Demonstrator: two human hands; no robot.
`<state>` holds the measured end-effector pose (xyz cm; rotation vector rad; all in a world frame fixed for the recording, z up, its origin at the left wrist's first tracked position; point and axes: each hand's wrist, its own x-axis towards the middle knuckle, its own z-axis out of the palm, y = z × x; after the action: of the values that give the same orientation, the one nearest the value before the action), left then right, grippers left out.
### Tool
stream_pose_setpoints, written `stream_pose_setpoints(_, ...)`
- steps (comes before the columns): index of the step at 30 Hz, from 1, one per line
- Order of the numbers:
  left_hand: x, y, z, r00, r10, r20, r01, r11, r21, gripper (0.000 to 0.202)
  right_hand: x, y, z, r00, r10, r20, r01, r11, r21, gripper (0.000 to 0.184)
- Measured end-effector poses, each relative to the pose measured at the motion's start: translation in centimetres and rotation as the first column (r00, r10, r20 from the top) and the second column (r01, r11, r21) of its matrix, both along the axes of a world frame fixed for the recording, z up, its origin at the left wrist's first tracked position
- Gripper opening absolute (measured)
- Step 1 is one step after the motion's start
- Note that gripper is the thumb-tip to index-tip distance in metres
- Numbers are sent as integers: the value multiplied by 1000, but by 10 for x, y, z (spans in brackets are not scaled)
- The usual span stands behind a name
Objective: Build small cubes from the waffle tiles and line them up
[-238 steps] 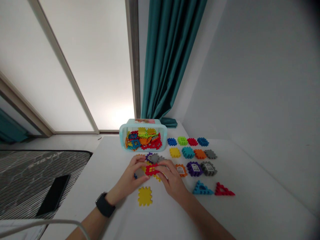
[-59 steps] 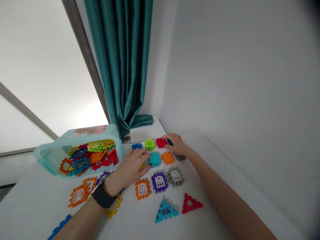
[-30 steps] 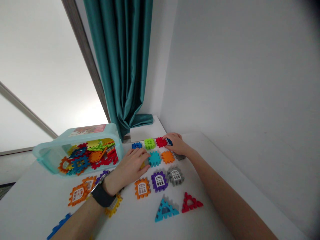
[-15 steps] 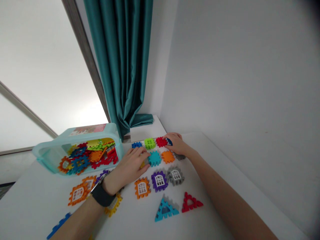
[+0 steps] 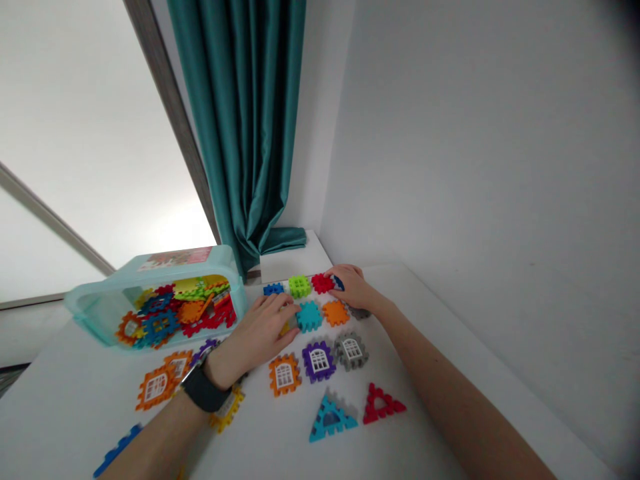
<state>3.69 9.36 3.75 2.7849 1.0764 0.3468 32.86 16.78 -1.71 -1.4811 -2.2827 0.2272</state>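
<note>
My left hand [image 5: 265,328], with a dark watch on its wrist, curls over a yellow interlocking tile [image 5: 285,328] lying on the white table. That tile is mostly hidden by the fingers. Beside it lies a turquoise tile [image 5: 309,317], then an orange tile [image 5: 335,313]. At the far right of the back row, my right hand [image 5: 353,287] closes its fingers on a dark blue tile [image 5: 339,283]. A red tile [image 5: 323,283] sits against its left side. Under the right wrist, a grey tile [image 5: 359,312] is partly covered.
Nearer lie window tiles in orange [image 5: 285,375], purple [image 5: 319,362] and grey [image 5: 351,351], then a blue triangle [image 5: 332,419] and a red triangle [image 5: 383,403]. A tipped pale-green bin [image 5: 239,283] with many pieces stands left. Behind hang a teal curtain [image 5: 245,120] and a wall [image 5: 475,167].
</note>
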Motion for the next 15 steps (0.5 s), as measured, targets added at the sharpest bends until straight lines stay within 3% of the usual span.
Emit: stream_pose_setpoints(15, -1, 1, -2, 1000, 0, -2, 0, 1000, 0, 31, 0, -1, 2, 1000, -18, 1, 18, 1000, 14, 49)
